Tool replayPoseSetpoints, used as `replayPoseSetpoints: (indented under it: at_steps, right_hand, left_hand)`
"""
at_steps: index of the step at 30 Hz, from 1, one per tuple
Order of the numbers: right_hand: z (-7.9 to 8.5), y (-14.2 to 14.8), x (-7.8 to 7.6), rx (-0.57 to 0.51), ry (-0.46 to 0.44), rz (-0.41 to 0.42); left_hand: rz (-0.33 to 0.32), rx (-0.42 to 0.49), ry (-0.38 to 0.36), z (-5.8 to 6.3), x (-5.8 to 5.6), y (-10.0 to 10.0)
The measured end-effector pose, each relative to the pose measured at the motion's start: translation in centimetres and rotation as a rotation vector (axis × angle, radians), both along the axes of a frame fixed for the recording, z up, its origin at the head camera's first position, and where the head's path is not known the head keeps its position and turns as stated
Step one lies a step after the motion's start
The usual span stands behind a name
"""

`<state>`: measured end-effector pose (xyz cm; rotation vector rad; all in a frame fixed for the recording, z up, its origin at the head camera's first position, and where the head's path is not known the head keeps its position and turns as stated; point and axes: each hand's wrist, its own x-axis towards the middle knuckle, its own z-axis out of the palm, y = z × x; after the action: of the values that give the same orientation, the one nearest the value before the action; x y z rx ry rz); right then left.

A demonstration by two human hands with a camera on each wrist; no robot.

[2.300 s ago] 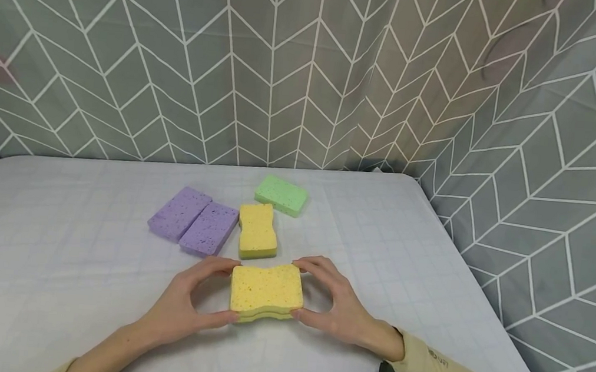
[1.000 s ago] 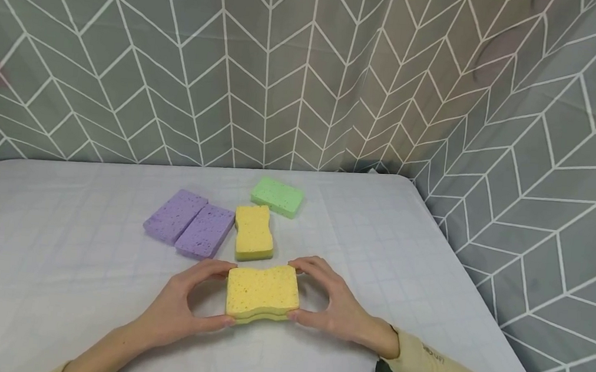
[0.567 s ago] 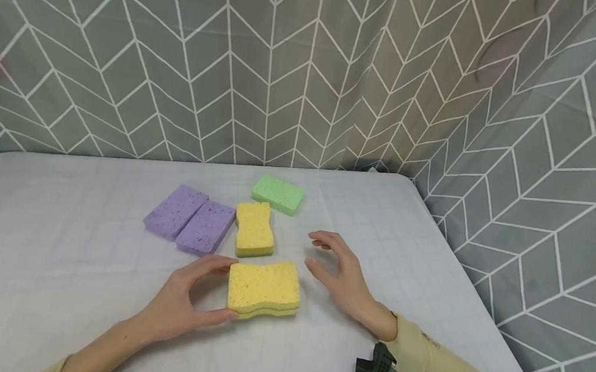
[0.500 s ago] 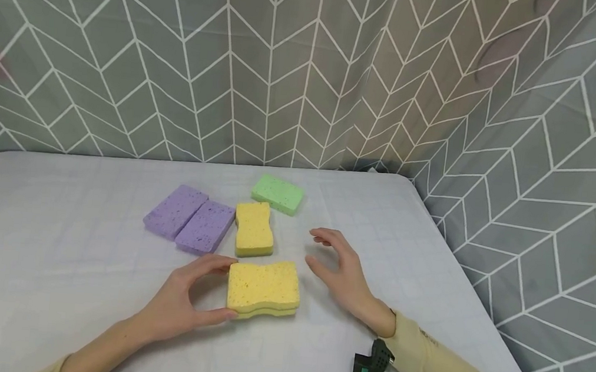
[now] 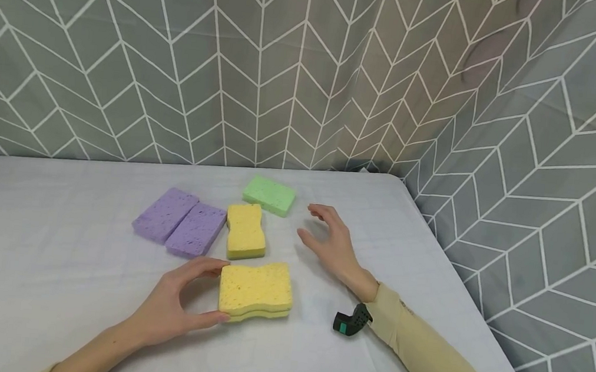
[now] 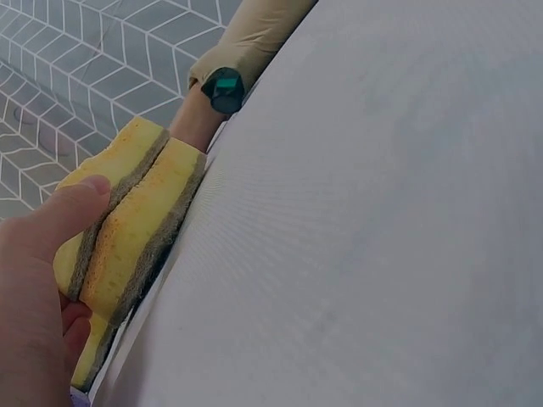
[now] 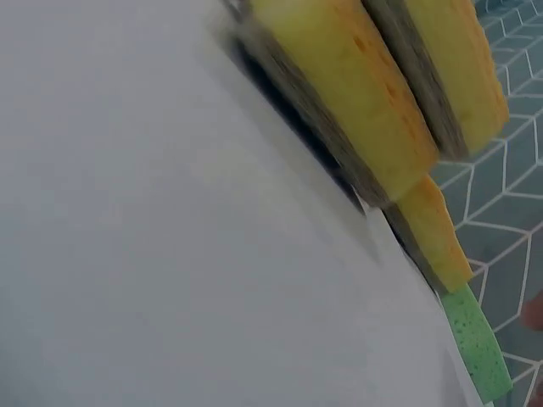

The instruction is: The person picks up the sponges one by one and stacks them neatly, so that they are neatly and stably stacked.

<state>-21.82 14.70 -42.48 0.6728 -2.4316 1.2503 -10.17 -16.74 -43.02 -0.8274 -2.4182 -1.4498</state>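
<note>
Two yellow scrub sponges (image 5: pixel 256 287) lie stacked flat on the table, a dark scouring layer under each. My left hand (image 5: pixel 173 302) holds the stack's left end between thumb and fingers; in the left wrist view the thumb (image 6: pixel 72 212) lies against the upper sponge. My right hand (image 5: pixel 332 245), fingers apart and loosely bent, is off to the right of a single yellow sponge (image 5: pixel 245 231), with nothing in it. Just beyond its fingertips, to the left, lies a green sponge (image 5: pixel 269 195). In the right wrist view only bits of that hand's fingers show at the right edge.
Two purple sponges (image 5: pixel 165 214) lie side by side left of the single yellow one. A white cloth covers the table (image 5: pixel 59 236). Behind it and on the right hangs a grey patterned curtain (image 5: pixel 223 73). A dark device (image 5: pixel 352 319) sits at the right wrist.
My right hand has let go of the stack's right end and moved away across the table, towards the green sponge. My left hand keeps its hold on the stack.
</note>
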Motion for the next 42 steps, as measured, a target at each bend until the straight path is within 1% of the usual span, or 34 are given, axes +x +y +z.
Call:
replayPoseSetpoints:
  at_steps: [5,9,14,19,23,29,32,38,42]
  right_hand:
    - [-0.1,-0.6,-2.1,0.026,-0.029,-0.012]
    - [-0.2,-1.1,-3.6,0.072,-0.062,-0.019]
    - [-0.3,-1.7,-4.9,0.138,-0.091,-0.024]
    - [-0.2,-2.1,-5.9,0.234,-0.109,-0.017]
    - [0.1,-2.2,-6.5,0.288,-0.103,-0.008]
    - [0.1,-2.3,-7.2,0.337,-0.085,0.0]
    - [-0.1,-2.3,-7.1,0.337,-0.083,-0.007]
    - [-0.3,-2.4,-7.1,0.314,-0.117,-0.03]
    - [-0.4,-2.5,-7.1,0.312,-0.118,-0.028]
  left_hand:
    - [0.004,0.002,-0.008,0.0,0.0,0.0]
    - [0.014,0.002,-0.013,0.0,0.1,-0.1]
    - [0.012,0.01,-0.012,-0.1,0.3,-0.2]
    - [0.0,0.019,-0.003,-0.1,0.3,-0.1]
    - [-0.007,0.02,0.002,0.0,0.1,-0.1]
    - [-0.019,0.026,-0.003,-0.1,0.0,0.0]
    - [-0.017,0.021,-0.012,-0.1,0.0,0.1]
    - [0.005,-0.008,-0.053,0.0,0.1,0.1]
    - [0.008,-0.007,-0.054,0.1,0.0,0.1]
